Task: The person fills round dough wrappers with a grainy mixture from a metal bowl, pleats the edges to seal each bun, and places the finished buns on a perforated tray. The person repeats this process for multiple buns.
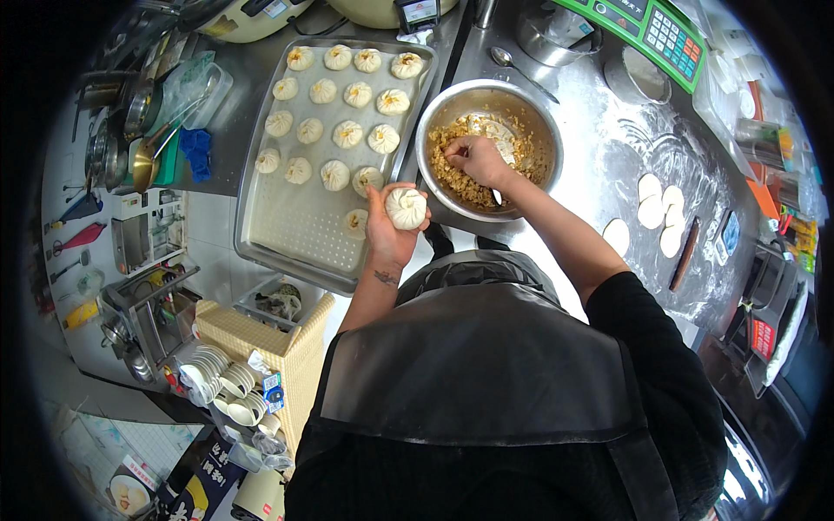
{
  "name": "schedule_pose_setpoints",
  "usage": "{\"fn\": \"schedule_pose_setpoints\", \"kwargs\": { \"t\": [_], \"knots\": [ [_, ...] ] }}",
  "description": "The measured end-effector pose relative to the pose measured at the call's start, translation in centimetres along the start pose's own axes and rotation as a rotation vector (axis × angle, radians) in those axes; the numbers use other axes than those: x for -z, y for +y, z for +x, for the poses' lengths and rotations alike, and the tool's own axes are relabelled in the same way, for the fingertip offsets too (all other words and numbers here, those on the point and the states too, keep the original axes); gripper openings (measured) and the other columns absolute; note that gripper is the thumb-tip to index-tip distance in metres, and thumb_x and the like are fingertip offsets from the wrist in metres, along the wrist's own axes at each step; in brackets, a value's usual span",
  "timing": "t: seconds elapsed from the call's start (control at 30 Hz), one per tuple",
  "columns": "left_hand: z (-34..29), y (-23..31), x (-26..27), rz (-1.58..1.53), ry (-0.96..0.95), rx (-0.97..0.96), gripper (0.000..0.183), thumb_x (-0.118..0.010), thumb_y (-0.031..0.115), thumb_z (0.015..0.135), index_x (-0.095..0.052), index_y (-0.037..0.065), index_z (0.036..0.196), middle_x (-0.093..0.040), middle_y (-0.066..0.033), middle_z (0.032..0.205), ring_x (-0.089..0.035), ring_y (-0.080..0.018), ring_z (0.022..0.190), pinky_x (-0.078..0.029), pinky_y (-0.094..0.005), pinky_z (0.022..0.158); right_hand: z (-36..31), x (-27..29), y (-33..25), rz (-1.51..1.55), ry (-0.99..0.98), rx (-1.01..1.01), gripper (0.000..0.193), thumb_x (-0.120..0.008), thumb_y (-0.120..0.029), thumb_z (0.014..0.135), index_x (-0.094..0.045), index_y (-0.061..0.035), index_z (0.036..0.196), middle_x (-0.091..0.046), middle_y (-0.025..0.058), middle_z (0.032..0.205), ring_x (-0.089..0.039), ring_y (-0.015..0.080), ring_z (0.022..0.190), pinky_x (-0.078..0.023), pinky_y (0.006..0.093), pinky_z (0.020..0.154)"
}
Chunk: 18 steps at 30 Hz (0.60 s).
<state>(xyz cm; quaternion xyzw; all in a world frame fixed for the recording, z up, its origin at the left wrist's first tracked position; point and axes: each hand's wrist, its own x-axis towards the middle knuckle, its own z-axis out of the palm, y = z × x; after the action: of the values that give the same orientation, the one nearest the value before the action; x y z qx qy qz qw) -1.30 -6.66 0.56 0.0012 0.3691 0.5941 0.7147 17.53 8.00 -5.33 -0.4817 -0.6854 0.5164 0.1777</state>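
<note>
My left hand (388,239) is cupped around a pleated stuffed bun (406,208), fingers closed on it beside the tray's right edge. Over the steel mixing bowl (423,143) is my right hand (480,161), its fingers curled and pinched together; whatever they hold, if anything, is hidden. Chopped brown filling (460,130) covers the bowl's bottom. A pale utensil end (497,197) shows beneath my right wrist. To the left, a perforated metal tray (287,221) carries rows of pleated buns (346,135), with its lower left part bare.
Several flat dough rounds (650,211) and a rolling pin (685,254) lie on the floured steel table (599,165) at right. A metal spoon (524,74), a steel pot (556,43) and a green scale (656,35) stand beyond the bowl. Ladles (146,161) are at far left.
</note>
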Motion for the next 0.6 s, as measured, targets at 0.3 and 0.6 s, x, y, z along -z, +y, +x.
{"fn": "schedule_pose_setpoints", "kwargs": {
  "t": [0.3, 0.6],
  "knots": [
    [-0.3, -0.2, -0.6, -0.013, 0.045, 0.001, 0.068, -0.022, 0.064, 0.102, -0.057, 0.006, 0.112, -0.067, -0.0178, 0.094, -0.064, -0.0303, 0.071, -0.049, -0.037, 0.055, 0.3, -0.8, -0.4, -0.228, 0.009, 0.177, 0.015, -0.073, -0.006, 0.083, -0.069, -0.0018, 0.096, -0.066, 0.0131, 0.086, -0.066, 0.0241, 0.076, -0.054, 0.0352, 0.074],
    [-0.2, 0.0, -1.1, 0.033, 0.037, -0.032, 0.066, -0.024, 0.064, 0.102, -0.059, 0.008, 0.112, -0.067, -0.016, 0.097, -0.064, -0.0295, 0.073, -0.05, -0.0355, 0.059, -1.0, 0.7, -3.9, 0.059, 0.035, 0.059, 0.013, -0.074, -0.011, 0.088, -0.073, -0.002, 0.098, -0.07, 0.0063, 0.083, -0.062, 0.014, 0.07, -0.051, 0.0291, 0.066]
  ]
}}
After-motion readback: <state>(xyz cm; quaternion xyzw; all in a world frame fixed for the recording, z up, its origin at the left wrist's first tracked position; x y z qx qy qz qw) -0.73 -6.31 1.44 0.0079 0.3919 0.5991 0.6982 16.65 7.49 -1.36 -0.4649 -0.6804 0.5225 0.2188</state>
